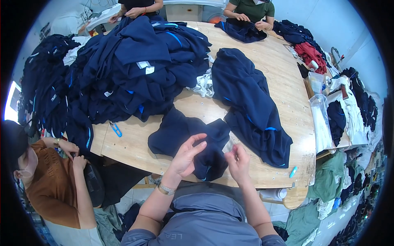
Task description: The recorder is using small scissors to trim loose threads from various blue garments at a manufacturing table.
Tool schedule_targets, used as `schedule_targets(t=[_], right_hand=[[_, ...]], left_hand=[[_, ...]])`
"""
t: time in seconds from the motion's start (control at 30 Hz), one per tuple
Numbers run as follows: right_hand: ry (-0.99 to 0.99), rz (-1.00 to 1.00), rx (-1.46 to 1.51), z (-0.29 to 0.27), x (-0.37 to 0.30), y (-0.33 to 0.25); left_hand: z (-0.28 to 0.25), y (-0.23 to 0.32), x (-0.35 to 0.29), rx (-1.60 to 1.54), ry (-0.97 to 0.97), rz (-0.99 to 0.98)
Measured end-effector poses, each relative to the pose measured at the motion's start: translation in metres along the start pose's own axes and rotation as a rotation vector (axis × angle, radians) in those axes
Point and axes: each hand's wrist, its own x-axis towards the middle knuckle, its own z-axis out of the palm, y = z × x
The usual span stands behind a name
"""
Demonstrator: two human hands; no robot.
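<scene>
My left hand hovers over one small navy garment lying at the near edge of the wooden table, its fingers spread and loose, holding nothing. My right hand sits just beside it, thumb and fingertips pinched on one small clear piece against the cloth; I cannot tell what the piece is. A second navy garment lies spread to the right, and one big heap of navy garments fills the left of the table. One pair of blue scissors lies by the heap. Three other people sit around: one in brown on my left, two across the table.
</scene>
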Motion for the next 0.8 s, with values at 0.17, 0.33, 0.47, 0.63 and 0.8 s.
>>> schedule_targets(t=[0.17,0.33,0.47,0.63,0.8], right_hand=[[-0.185,-0.020,0.101,0.015,0.021,0.025],[-0.251,0.114,-0.175,0.017,0.033,0.073],[-0.137,0.172,-0.217,0.006,0.017,0.083],[-0.110,0.418,-0.154,0.003,0.008,0.091],[0.055,0.268,-0.314,0.007,-0.004,0.095]], left_hand=[[0.012,0.022,0.005,0.287,-0.093,0.215],[-0.006,0.044,0.029,1.153,0.395,0.627],[-0.025,0.036,0.024,1.544,0.543,1.029],[-0.017,-0.008,0.013,1.288,0.036,0.556],[-0.023,-0.051,0.013,1.700,-0.063,0.535]])
